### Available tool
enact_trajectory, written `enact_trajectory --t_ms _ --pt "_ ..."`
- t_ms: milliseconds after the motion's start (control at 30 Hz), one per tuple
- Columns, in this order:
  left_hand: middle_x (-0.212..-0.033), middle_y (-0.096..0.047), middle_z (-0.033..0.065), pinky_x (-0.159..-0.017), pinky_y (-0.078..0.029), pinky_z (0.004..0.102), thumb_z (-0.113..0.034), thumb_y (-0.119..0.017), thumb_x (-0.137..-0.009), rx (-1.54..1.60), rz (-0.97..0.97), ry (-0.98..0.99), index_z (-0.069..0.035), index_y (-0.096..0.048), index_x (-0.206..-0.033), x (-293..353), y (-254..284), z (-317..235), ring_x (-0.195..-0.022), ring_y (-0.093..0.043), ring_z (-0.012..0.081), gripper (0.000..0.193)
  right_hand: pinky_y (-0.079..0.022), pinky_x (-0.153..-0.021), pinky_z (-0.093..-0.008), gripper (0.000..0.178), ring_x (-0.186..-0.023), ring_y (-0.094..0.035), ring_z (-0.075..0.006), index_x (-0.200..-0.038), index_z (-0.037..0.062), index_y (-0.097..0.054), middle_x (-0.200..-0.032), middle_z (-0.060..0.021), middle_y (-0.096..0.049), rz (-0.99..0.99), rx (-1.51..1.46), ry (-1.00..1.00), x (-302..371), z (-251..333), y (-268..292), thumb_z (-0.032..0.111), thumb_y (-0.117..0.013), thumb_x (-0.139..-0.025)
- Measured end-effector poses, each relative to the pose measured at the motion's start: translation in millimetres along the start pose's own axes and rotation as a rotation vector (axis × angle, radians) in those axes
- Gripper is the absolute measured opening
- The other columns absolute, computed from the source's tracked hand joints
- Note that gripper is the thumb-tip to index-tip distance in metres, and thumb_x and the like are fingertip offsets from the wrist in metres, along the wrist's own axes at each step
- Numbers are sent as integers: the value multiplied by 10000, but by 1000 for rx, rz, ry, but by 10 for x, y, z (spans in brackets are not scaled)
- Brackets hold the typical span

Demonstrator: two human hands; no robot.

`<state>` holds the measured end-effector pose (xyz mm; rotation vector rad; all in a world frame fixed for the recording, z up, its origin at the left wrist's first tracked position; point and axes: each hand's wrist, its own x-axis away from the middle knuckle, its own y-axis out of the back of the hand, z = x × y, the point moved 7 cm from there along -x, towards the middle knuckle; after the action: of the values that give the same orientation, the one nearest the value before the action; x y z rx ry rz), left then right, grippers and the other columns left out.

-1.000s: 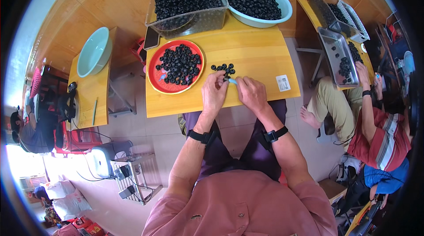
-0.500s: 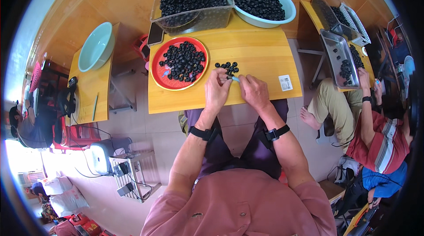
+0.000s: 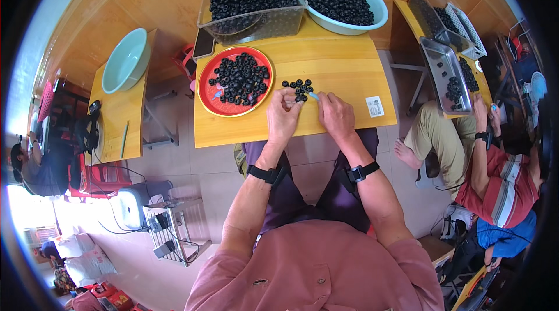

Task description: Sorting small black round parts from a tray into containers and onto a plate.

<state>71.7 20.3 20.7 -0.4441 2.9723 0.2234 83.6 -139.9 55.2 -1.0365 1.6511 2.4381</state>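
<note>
A light-blue tool (image 3: 313, 96) is clamped in the grip of the right hand (image 3: 336, 116), its tip pointed toward a small cluster of black rings (image 3: 300, 84) on the desk (image 3: 349, 69). The left hand (image 3: 283, 115) is held against the cluster's near side, thumb and finger drawn close — whether one is pinched there cannot be made out. More are heaped in a red tray (image 3: 204, 92) — left of the cluster.

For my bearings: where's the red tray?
In the head view, the red tray lies on the left of the yellow table, left of the left hand.
</note>
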Motion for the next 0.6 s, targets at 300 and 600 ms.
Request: enact_trajectory --t_ms 300,600 --pt "-874 -644 80 -675 -529 295 22 -771 -849 -123 -47 -138 -32 -743 -1009 9 92 -146 -734 -637 156 171 -561 -579 -417 29 -693 -689 -296 -877 71 -612 -736 -103 -613 -21 -25 11 -6 1 3 82 -617 -904" --pt "-1088 -655 128 -899 -518 407 -2 -733 -840 -558 -235 -465 -29 -696 -1111 -377 775 -684 -1037 -642 299 275 -559 -568 -426 59 -675 -688 -301 -855 75 -617 -725 -104 -614 -34 -21 -7 13 -36 1 82 -602 -912"
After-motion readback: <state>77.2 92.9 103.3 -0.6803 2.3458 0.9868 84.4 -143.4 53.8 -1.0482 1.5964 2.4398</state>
